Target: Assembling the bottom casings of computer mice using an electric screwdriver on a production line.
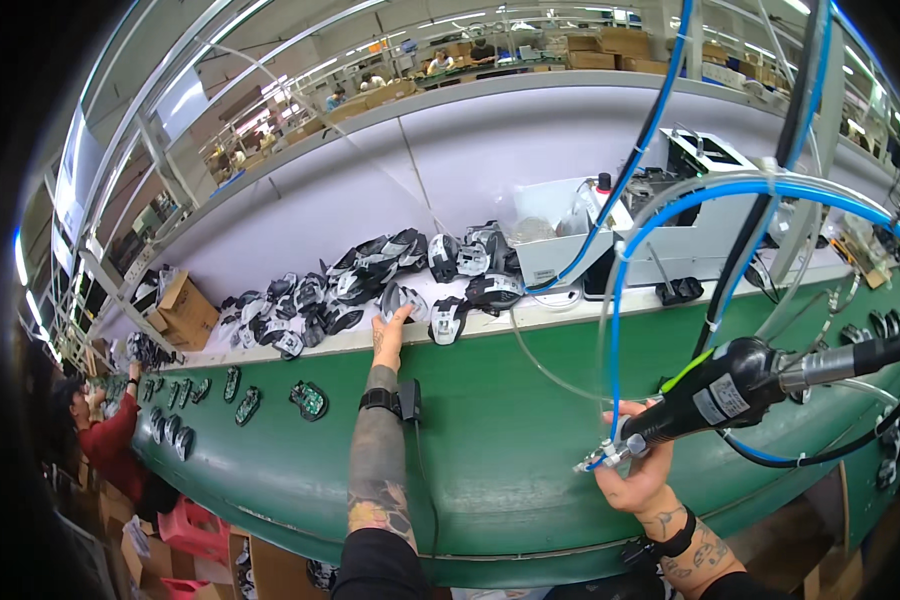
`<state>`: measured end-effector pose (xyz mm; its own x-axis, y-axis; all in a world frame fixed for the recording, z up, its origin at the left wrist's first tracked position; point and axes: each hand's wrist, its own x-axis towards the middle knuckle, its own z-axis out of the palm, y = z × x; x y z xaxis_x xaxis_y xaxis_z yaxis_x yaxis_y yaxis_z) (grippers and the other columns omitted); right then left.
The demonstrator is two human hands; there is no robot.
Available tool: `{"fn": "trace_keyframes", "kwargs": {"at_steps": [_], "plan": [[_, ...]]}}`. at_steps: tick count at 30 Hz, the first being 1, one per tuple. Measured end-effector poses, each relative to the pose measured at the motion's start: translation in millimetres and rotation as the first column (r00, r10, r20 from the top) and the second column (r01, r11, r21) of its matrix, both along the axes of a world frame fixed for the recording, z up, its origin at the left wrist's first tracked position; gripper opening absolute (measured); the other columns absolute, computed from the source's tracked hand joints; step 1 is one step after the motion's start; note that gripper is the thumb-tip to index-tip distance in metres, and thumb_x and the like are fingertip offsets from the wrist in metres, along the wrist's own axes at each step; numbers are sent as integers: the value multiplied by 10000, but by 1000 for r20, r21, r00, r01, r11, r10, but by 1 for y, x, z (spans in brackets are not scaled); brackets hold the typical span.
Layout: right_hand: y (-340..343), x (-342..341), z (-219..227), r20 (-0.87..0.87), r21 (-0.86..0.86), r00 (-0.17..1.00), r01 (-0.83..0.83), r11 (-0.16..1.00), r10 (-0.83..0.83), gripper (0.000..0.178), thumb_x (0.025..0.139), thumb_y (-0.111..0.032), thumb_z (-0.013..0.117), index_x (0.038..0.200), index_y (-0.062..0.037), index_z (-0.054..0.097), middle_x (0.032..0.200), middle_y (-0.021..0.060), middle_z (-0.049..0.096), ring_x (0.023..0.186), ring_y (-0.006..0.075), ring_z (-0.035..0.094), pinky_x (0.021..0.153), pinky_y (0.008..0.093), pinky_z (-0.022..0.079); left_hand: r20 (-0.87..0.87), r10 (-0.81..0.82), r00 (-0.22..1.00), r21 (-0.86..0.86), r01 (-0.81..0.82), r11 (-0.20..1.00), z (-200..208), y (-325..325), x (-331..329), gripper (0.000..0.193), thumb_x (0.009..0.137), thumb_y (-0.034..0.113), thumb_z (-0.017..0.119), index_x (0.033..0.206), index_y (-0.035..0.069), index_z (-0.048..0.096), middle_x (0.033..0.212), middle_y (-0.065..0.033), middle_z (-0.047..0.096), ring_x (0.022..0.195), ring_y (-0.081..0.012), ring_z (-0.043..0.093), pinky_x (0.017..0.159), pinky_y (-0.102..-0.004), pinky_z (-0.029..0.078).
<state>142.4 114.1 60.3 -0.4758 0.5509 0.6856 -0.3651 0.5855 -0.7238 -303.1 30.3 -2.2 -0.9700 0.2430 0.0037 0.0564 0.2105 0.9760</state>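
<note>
In the head view, near centre, the left hand's (388, 336) fingers grip a grey shell (401, 299) beside the heap of shells (374, 266). Lower right, the right hand (642, 478) wraps its fingers round a black power tool (735, 385) above the green counter (510, 480); its pale label (720, 399) has print too small to read.

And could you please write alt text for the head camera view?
A person's left hand touches a grey shell beside a pile of parts on a white ledge; the right hand grips a black tool over a green surface.
</note>
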Motion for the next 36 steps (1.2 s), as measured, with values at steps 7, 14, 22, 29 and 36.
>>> {"fn": "trace_keyframes", "kwargs": {"at_steps": [7,14,22,29,36], "plan": [[1,2,-10,-92,-79,996,7,997,-15,801,654,-67,624,1326,-2,194,1168,172,455,1001,243,492,925,395,360,-602,194,774,-258,-419,871,-2,-70,26,923,643,414,744,1221,-132,275,1200,-296,391,1106,-405,432,936,-419,372],[-2,6,-11,-24,47,998,-64,997,65,861,642,-37,616,1358,-3,138,1195,203,438,986,252,498,869,391,413,-537,458,709,-633,-697,338,16,-187,23,853,639,603,663,1125,-36,375,1102,-199,508,1038,-344,529,852,-449,450],[1,5,-13,-37,20,993,-114,993,115,854,604,-46,609,1354,9,205,1189,183,458,938,237,514,852,375,418,-209,365,907,-875,-340,344,42,-166,25,998,675,722,524,1326,-3,303,1212,-193,500,1103,-341,514,903,-422,426],[1,8,-2,-97,9,995,-30,1000,31,773,595,-37,611,1301,18,301,1166,181,479,926,252,551,837,379,440,-402,297,866,-818,-485,309,27,-153,14,880,662,621,621,1269,32,375,1269,-202,390,1094,-394,488,895,-457,430],[-1,12,22,-21,60,1000,-14,998,15,577,595,-55,666,1130,21,464,1112,169,532,953,243,585,818,351,470,-301,62,952,-818,-291,496,17,-163,16,755,620,370,667,1235,32,389,1212,-236,412,1074,-384,490,896,-414,442]]}}
